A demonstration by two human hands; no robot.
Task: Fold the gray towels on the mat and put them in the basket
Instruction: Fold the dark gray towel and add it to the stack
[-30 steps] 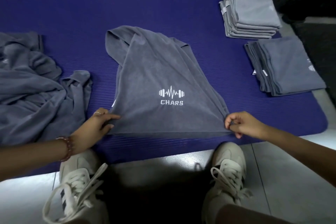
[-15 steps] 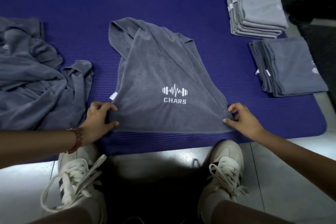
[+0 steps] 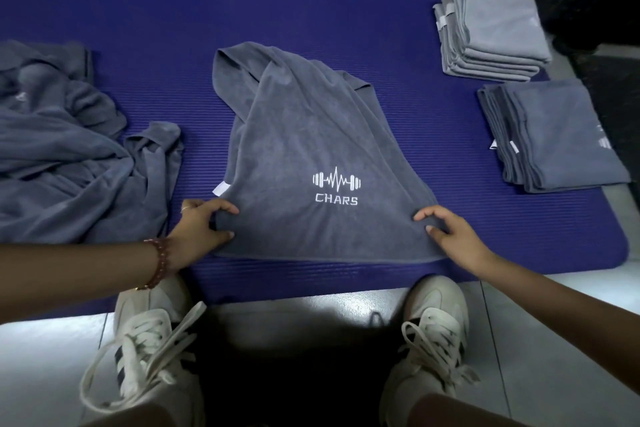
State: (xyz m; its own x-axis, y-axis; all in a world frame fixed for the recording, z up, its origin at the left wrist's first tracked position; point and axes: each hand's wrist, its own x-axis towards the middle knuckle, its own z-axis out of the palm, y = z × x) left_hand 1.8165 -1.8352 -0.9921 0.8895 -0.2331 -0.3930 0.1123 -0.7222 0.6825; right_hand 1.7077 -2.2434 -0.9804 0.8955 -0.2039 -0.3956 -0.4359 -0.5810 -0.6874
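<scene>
Left hand point(image 3: 202, 232) has the near left corner of the gray towel point(image 3: 311, 128) bunched between thumb and curled forefinger, so that's a narrow pinch on the cloth. Right hand point(image 3: 450, 236) sits on the near right corner with bent fingers, thumb and forefinger tips down on the fabric with a small gap between them; honestly can't tell if it's pinching or only pressing. Between the two hands the towel's near edge runs flat and straight on the blue mat point(image 3: 311, 3), with the CHARS logo point(image 3: 336, 189) facing up just beyond the grip, and the far end past that is rumpled and folded over itself. A white tag point(image 3: 221, 188) pokes out just beyond the left fingers. Out past the left hand lies a crumpled heap of gray towels point(image 3: 62, 156), also on the mat. Out past the right hand are a darker folded stack point(image 3: 554, 135) and, farther off, a lighter folded stack point(image 3: 491, 21). Behind the hands, white sneakers point(image 3: 152, 333) on the tile floor point(image 3: 571, 340). Beaded bracelet point(image 3: 160, 262) on the left wrist
</scene>
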